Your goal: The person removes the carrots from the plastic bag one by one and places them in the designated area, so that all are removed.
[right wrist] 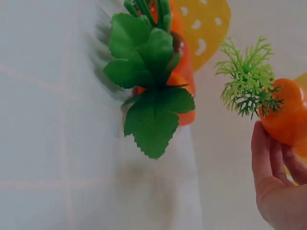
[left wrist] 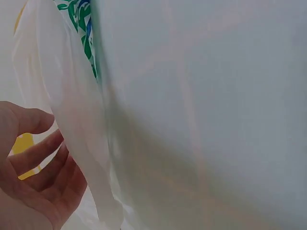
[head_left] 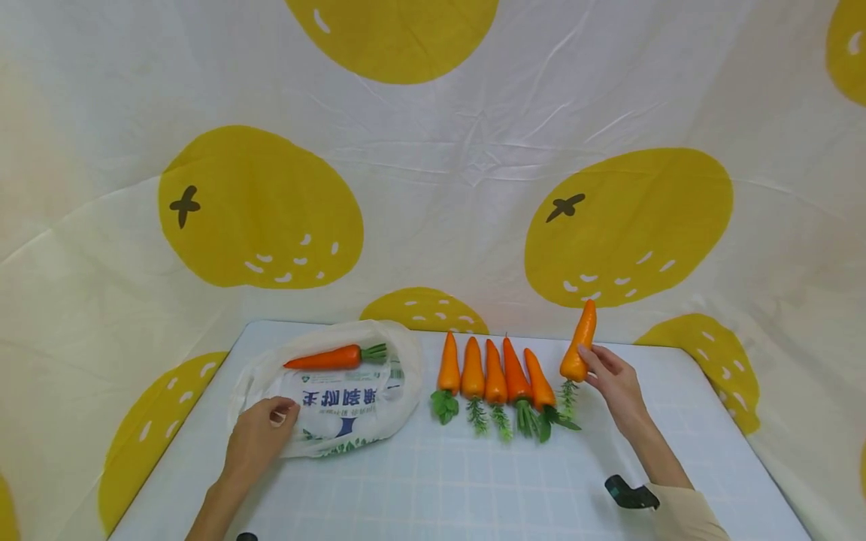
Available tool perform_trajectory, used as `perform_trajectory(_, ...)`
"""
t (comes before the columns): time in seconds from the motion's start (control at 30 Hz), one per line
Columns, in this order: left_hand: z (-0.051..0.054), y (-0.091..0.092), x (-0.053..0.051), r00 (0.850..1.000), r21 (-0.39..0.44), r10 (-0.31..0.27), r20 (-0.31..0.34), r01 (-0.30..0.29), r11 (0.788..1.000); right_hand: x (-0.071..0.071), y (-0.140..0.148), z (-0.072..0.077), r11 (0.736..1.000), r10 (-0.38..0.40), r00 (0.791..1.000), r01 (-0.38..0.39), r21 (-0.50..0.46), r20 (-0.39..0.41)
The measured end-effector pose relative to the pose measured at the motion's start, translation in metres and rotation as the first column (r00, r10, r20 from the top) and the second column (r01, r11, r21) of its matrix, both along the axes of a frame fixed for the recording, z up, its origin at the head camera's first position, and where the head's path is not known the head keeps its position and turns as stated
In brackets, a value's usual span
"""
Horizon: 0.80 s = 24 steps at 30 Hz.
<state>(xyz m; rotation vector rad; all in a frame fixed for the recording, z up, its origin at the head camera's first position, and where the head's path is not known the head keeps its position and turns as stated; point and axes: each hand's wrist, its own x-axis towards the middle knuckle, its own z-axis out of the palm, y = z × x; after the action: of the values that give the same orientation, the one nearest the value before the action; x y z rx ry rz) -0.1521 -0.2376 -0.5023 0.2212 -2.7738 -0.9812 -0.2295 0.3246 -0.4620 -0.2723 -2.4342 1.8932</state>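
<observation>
My right hand (head_left: 617, 385) pinches a carrot (head_left: 582, 338) by its thick end, lifted above the table with the tip up and the feathery greens hanging down. In the right wrist view, fingers (right wrist: 261, 153) touch the orange root near those light green fronds (right wrist: 247, 72). My left hand (head_left: 260, 432) pinches the near left rim of a white plastic bag (head_left: 399, 338), which lies spread with printed lettering showing. One carrot (head_left: 331, 358) with cut green stems lies in the bag. The left wrist view shows thumb and fingers at the bag's edge (left wrist: 79, 120).
Several carrots (head_left: 494, 376) lie in a row between bag and right hand, tips away from me, leafy tops nearer. The table (head_left: 433, 488) has a pale grid. A white cloth (head_left: 440, 188) with yellow fruit prints hangs behind. A dark device (head_left: 631, 494) sits by my right wrist.
</observation>
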Motion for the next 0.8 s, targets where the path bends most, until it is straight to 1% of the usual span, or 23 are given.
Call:
perform_trajectory(0.07, -0.002, -0.004, 0.0, 1.0, 0.026, 0.021, -0.002, -0.021, 0.999, 0.001, 0.005, -0.003, 1.0, -0.014, 1.0, 0.014, 0.008, 0.006)
perform_trajectory(0.13, -0.003, -0.009, -0.001, 0.999, 0.063, 0.037, 0.013, -0.038, 0.997, 0.001, 0.008, -0.005, 1.0, -0.025, 1.0, 0.025, 0.014, 0.018)
perform_trajectory(0.2, -0.003, -0.014, -0.001, 0.998, 0.091, 0.044, 0.047, -0.049, 0.995, 0.001, 0.011, -0.008, 0.999, -0.027, 0.999, 0.026, 0.02, 0.035)
perform_trajectory(0.33, -0.006, -0.026, -0.003, 0.992, 0.166, 0.035, 0.121, -0.055, 0.985, 0.002, 0.016, -0.009, 0.999, -0.032, 0.997, 0.029, 0.041, 0.068)
perform_trajectory(0.43, -0.011, -0.035, -0.005, 0.982, 0.25, 0.049, 0.183, -0.095, 0.964, 0.003, 0.019, -0.01, 0.998, -0.019, 0.997, 0.015, 0.057, 0.08)
perform_trajectory(0.53, -0.016, -0.042, -0.008, 0.967, 0.332, 0.066, 0.248, -0.149, 0.931, 0.003, 0.023, -0.012, 0.998, 0.004, 0.997, -0.009, 0.069, 0.081)
perform_trajectory(0.6, -0.018, -0.045, -0.01, 0.958, 0.375, 0.071, 0.278, -0.177, 0.91, 0.003, 0.026, -0.013, 0.996, 0.017, 0.996, -0.025, 0.087, 0.086)
perform_trajectory(0.7, -0.02, -0.048, -0.012, 0.952, 0.407, 0.072, 0.297, -0.194, 0.893, 0.004, 0.03, -0.015, 0.993, 0.019, 0.994, -0.031, 0.116, 0.103)
perform_trajectory(0.73, -0.021, -0.048, -0.012, 0.951, 0.412, 0.073, 0.299, -0.197, 0.89, 0.004, 0.031, -0.015, 0.991, 0.016, 0.994, -0.03, 0.128, 0.111)
perform_trajectory(0.8, -0.022, -0.049, -0.013, 0.95, 0.409, 0.074, 0.303, -0.2, 0.89, 0.004, 0.032, -0.016, 0.988, 0.011, 0.992, -0.03, 0.151, 0.127)
